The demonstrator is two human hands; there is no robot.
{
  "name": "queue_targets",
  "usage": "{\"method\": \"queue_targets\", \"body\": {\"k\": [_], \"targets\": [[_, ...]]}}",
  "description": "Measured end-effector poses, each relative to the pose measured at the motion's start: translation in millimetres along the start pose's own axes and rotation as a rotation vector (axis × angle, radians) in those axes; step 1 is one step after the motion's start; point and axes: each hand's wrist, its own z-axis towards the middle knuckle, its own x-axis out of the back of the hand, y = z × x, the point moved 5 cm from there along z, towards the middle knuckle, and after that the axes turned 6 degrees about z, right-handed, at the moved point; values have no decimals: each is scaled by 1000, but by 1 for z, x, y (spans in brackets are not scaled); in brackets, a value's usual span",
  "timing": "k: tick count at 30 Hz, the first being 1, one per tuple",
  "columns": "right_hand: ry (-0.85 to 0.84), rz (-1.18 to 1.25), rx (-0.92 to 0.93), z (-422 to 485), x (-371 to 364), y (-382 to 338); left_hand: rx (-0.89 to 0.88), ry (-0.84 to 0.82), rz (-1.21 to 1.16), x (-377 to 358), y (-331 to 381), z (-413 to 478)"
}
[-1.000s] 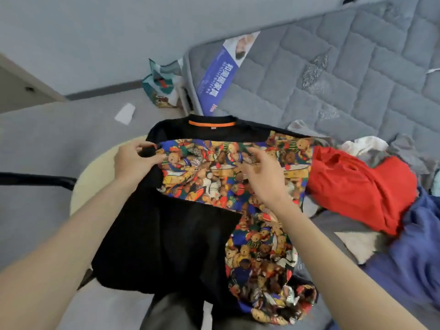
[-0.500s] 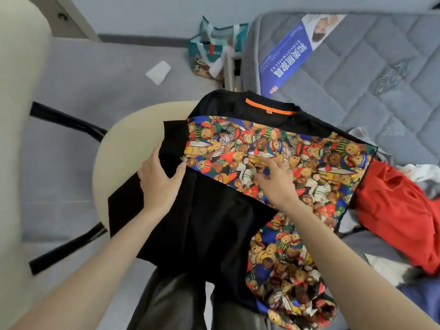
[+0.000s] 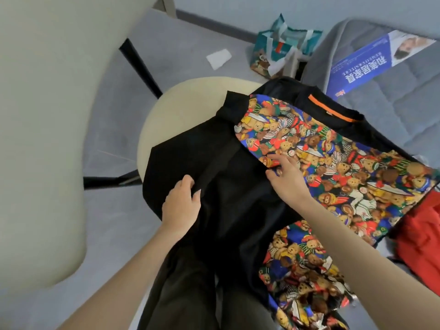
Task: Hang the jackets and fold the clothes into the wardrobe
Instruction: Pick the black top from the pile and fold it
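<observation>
View from the head, looking down. The landmark is the round cream padded chair seat (image 3: 190, 103).

Task item: a black jacket with a bright teddy-bear print lining (image 3: 333, 163) lies opened, inner face up, over the near right part of the seat. It runs off the seat's right edge towards the grey quilted mattress (image 3: 392, 110). One black front panel (image 3: 214, 158) is folded inward over the lining on the side nearer the seat. An orange collar loop (image 3: 333, 110) marks the neck, on the far right of the seat. The lower hem of the lining hangs down near the viewer, right of the seat.

The left hand (image 3: 182, 203) rests palm-down on the folded black panel at the seat's near edge. Its grip is slack, with the fingers lying on the cloth and closed round nothing. The right hand (image 3: 285, 172) is to the right of the seat, with its fingertips on the line where the black panel meets the lining. Its grip is wide, with the fingers spread.

Surroundings: a crumpled red garment (image 3: 419, 234) lies beyond the jacket, far right of the seat. A blue and white printed leaflet (image 3: 371, 65) lies on the mattress. A teal paper gift bag (image 3: 281, 51) and a white paper scrap (image 3: 218, 58) sit on the floor behind the seat.
</observation>
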Motion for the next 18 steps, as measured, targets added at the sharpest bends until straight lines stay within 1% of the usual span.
{"method": "queue_targets", "body": {"k": [1,4,8,10,11,13,14,15,16,18], "targets": [[8,7,15,-3,-1,-3,31,21,-49,8,-3,-1],[-24,59,0,-11,-4,-10,62,64,-84,31,-9,-9],[-160,102,-65,-14,-10,-18,96,134,-121,54,-16,-10],[-225,104,-115,-13,-15,-17,119,186,-225,62,-21,-1],[-239,103,-136,-12,-18,-16,125,179,-316,65,-22,5],[-227,50,-136,-9,-21,-15,84,80,-449,66,-17,19],[-197,10,-109,-8,-23,-18,50,34,-453,66,-12,23],[-155,-6,-70,-8,-24,-22,31,25,-446,66,-8,26],[-111,11,-26,-9,-26,-28,38,59,-450,69,-4,28],[-59,101,58,-9,-28,-43,113,208,-490,83,1,30]]}}
